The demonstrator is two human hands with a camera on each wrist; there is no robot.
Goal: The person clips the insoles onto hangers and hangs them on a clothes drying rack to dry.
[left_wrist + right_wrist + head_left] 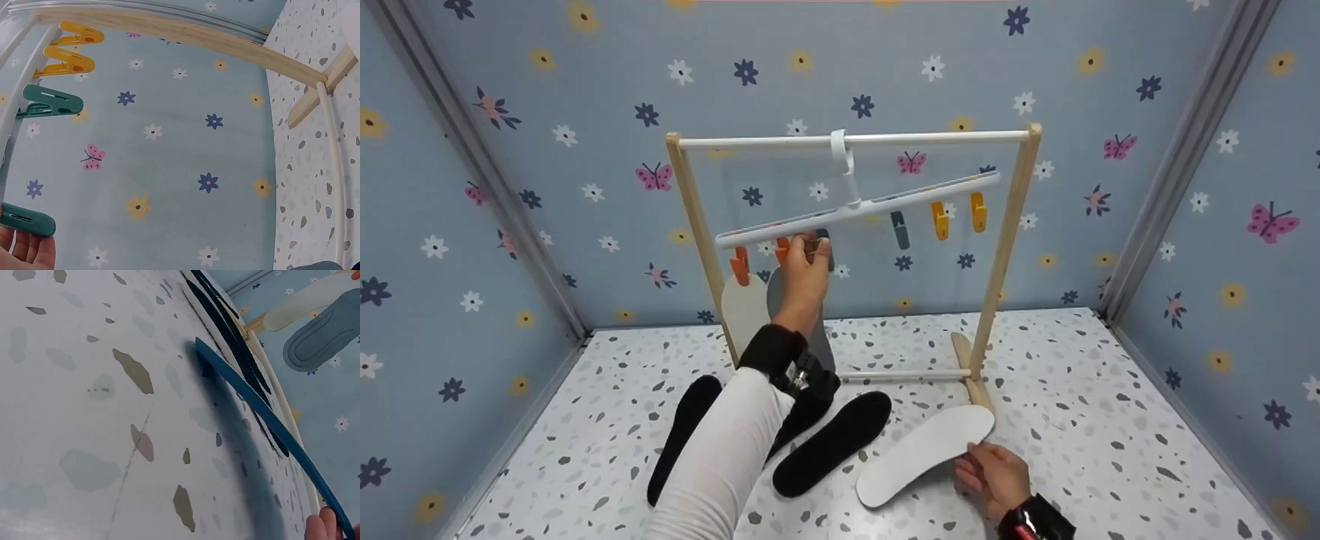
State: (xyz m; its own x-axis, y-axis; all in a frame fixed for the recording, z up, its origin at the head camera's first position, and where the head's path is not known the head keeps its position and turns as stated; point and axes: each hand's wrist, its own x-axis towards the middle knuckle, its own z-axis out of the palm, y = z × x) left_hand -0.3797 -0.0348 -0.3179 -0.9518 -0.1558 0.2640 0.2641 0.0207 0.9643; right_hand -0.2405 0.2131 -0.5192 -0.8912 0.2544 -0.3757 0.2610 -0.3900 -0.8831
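My left hand reaches up to the white hanger and pinches a green clothespin hanging from its bar. Beside that hand, an orange clothespin holds a pale insole, and a grey insole hangs next to it, partly behind my hand and forearm. Low at the right, my right hand pinches the edge of a white-faced insole. In the right wrist view that insole shows edge-on as a blue strip, tilted over the table with its shadow below.
The hanger hooks over a rack with wooden posts and tilts, right end higher. Another green clothespin and two yellow clothespins hang on its right half. Black insoles lie on the speckled table, one partly under my left forearm.
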